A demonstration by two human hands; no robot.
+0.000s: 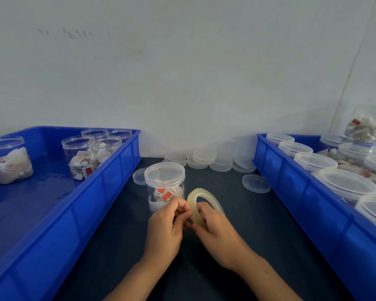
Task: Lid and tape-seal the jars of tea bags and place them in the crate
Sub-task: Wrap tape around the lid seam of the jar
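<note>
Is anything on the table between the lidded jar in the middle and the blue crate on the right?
Only one loose clear plastic lid lies flat between the lidded clear jar of tea bags and the right blue plastic crate; lifting the jar would likely clear it.

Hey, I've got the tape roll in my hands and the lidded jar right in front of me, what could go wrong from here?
1. Both hands work the tape roll, so nothing steadies the lidded jar; a bump might tip it.
2. The tape is clear; its end seems easy to lose.
3. Loose lids lie nearby; sticky tape might snag one.
</note>
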